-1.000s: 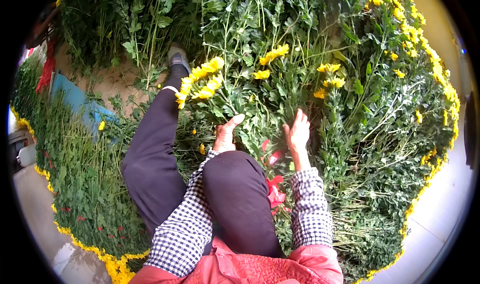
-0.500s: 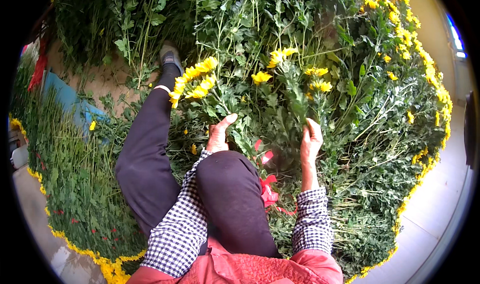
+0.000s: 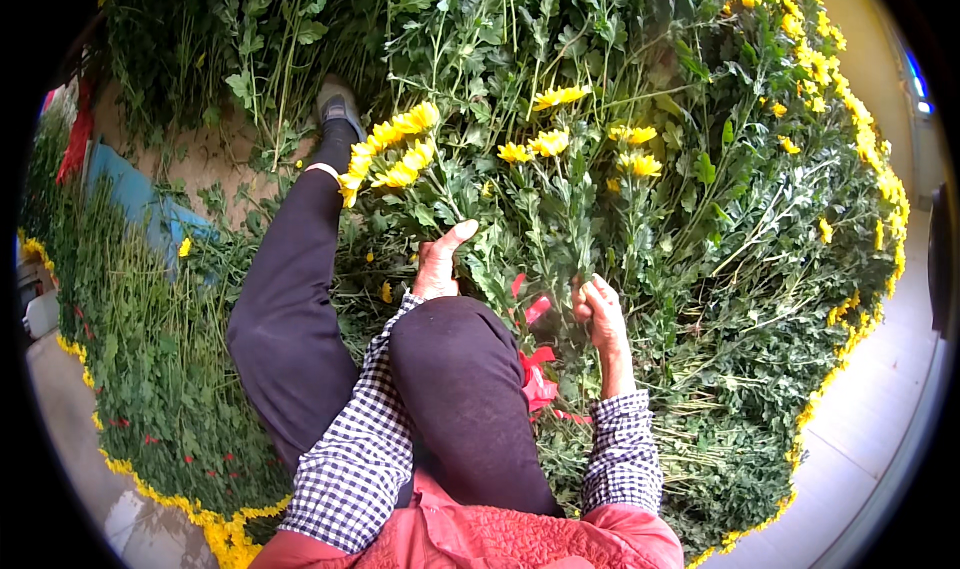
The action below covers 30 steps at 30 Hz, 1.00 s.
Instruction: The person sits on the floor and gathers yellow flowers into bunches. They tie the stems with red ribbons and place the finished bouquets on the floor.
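Observation:
My left hand [image 3: 440, 259], left of my raised knee's top, is closed on the stems of a bunch of yellow chrysanthemums [image 3: 400, 169], its thumb pointing up along them. My right hand [image 3: 598, 311] has its fingers curled round leafy chrysanthemum stems [image 3: 572, 219], whose yellow heads lie just above it. Strips of red ribbon [image 3: 538, 377] lie among the leaves between my knee and right forearm.
Heaps of cut stems [image 3: 720, 249] surround my legs, edged by yellow flower heads [image 3: 880, 179]. A blue sheet [image 3: 130, 199] and brown ground [image 3: 225, 159] show at the left. Pale floor tiles [image 3: 860, 409] run along the right rim.
My right hand has moved downward and its fingers have closed on stems, with the flower stems near it shifting. My left hand stays on its bunch, moved only slightly.

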{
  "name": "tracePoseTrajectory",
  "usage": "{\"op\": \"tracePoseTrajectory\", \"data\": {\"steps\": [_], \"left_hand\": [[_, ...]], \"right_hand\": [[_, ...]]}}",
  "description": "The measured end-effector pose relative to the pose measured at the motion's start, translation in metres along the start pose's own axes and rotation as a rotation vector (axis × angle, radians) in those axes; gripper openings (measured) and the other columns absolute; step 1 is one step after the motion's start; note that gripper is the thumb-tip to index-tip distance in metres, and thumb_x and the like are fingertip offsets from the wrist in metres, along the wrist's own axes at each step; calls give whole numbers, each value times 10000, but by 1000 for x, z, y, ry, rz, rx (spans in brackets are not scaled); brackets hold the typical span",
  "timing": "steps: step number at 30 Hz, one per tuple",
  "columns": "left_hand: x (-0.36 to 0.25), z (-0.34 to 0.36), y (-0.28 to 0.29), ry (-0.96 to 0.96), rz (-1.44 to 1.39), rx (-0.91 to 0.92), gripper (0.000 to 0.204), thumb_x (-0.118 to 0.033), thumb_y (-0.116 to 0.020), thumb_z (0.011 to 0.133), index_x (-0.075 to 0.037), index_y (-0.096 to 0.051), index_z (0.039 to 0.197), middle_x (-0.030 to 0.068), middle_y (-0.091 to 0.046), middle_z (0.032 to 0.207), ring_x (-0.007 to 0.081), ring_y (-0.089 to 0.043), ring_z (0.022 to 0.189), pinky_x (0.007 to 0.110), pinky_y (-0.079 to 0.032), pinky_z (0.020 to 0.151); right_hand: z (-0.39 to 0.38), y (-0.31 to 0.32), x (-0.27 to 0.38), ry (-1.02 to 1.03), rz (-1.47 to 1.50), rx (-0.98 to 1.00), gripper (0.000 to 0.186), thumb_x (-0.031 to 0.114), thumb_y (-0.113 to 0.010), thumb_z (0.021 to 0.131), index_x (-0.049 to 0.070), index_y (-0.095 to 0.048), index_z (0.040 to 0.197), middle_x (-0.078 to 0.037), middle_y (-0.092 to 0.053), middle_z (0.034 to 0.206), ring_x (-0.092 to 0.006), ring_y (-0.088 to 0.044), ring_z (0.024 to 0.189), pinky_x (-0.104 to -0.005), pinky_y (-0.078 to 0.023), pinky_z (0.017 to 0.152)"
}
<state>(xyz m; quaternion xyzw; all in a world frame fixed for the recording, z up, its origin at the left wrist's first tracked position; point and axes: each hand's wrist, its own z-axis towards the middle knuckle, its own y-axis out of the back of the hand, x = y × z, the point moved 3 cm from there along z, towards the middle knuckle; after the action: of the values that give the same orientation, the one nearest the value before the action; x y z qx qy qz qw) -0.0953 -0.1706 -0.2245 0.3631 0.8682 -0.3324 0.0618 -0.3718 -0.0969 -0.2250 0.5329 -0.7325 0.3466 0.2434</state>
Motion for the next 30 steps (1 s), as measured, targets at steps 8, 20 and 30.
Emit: {"op": "tracePoseTrajectory", "data": {"steps": [8,20,30], "left_hand": [[6,11,2,-39,123,7,434,-228,-793,703,-39,-638,1061,44,-665,964,170,-634,858,343,-520,800],[3,2,-19,-129,63,110,351,-141,-774,752,-44,-668,1072,30,-690,998,146,-637,899,317,-499,822],[13,-5,-17,62,-257,269,194,-192,-622,820,-66,-666,961,45,-687,904,174,-637,866,384,-507,824]], "right_hand": [[-18,-10,-15,-121,158,120,180,189,-569,934,50,-557,1047,33,-453,702,-50,-341,532,-202,-275,495],[-28,-94,-36,258,-165,-299,252,59,-585,940,92,-626,1186,32,-599,731,-14,-422,521,-169,-350,476],[-27,-112,-24,599,-600,-334,310,-2,-583,911,98,-647,1197,20,-613,727,-48,-537,625,-210,-465,574]]}}
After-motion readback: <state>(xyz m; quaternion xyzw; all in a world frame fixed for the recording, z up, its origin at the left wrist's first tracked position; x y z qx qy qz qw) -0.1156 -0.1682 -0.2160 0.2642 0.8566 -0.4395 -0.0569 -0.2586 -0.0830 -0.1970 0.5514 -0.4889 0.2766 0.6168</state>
